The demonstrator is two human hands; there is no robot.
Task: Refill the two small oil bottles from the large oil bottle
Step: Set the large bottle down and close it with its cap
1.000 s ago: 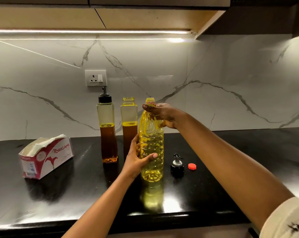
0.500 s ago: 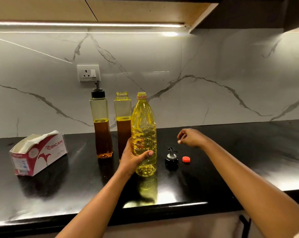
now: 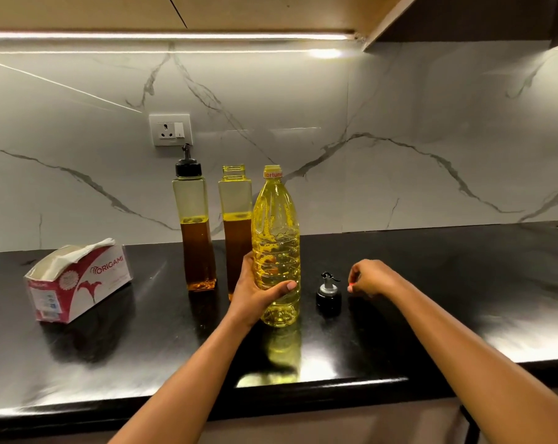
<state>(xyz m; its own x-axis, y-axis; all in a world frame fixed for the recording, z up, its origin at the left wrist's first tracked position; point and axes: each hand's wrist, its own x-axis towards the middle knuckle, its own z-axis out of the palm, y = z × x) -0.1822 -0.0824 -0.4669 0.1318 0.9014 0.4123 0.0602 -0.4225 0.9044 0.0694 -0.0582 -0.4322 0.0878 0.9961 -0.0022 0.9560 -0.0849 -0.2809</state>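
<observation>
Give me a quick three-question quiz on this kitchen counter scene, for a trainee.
1. True or false: the left hand grips the large oil bottle low on its body.
2. Which small bottle stands open? A) the one farther from the large oil bottle B) the one beside it C) neither
3. Fill in: the loose black pourer cap stands between the large oil bottle and the ____ hand.
Key: 1 true; 2 B, the open small bottle; 3 right hand.

Home kitchen: black countertop (image 3: 463,299), marble backsplash (image 3: 399,123), cabinets (image 3: 239,11).
</observation>
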